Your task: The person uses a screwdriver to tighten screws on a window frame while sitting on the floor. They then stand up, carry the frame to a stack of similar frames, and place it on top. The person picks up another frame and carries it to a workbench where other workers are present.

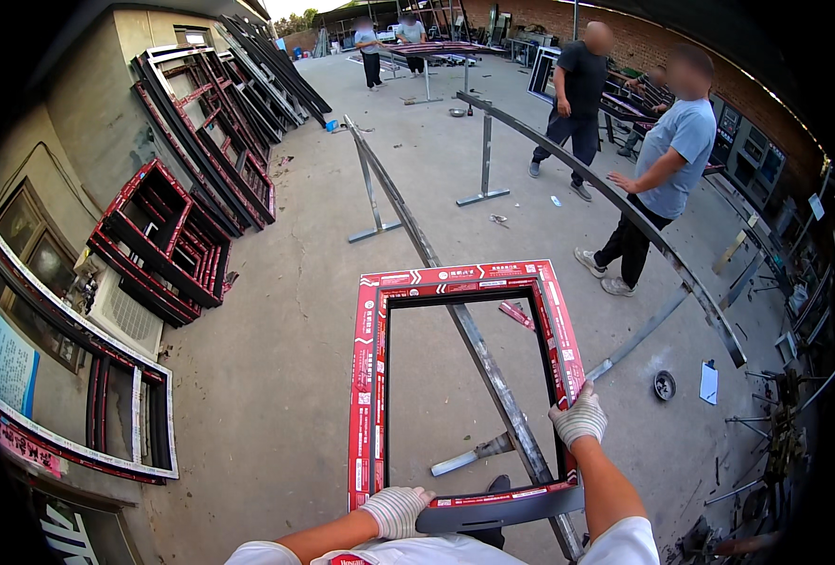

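Note:
A rectangular window frame (368,395), dark with red printed protective film, is in front of me above a long steel rail (494,377). The rail shows through its opening, and I cannot tell whether the frame rests on it. My left hand (398,511), in a striped whitish glove, is closed on the near edge by the left corner. Gloved the same way, my right hand (581,417) grips the right side below its middle. The fingertips of both hands are partly hidden by the frame.
A second long rail (606,188) on legs runs along the right, where a person in light blue (686,132) and one in black (582,94) stand. Red-filmed frames (177,245) lean on the left wall. A dark bowl (664,385) and clipboard (708,383) lie on the ground.

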{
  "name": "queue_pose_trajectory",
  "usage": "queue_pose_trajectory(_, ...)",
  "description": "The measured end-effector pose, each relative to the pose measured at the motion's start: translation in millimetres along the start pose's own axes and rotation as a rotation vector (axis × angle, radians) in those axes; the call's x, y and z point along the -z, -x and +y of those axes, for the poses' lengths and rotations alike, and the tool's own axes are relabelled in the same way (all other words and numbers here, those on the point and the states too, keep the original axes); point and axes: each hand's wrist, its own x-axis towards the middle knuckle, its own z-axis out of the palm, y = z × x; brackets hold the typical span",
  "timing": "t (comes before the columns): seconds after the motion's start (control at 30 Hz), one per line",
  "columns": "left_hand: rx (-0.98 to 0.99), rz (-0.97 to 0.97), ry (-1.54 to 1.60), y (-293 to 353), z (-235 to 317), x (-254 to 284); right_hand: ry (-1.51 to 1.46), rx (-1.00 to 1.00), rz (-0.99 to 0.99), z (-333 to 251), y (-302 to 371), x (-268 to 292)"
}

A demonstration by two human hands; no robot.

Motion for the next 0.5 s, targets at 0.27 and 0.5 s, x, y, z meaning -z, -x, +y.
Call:
queue_pose_trajectory(0.27, 0.011, -0.008, -0.004, 2.0, 2.3, 3.6, 0.001, -0.003, -0.001, -0.2, -0.8, -1.7)
queue_pose_trajectory(0.5, 0.009, -0.011, 0.001, 0.7, 1.7, 3.6, 0.001, -0.017, -0.018, -1.0, -0.3, 0.8)
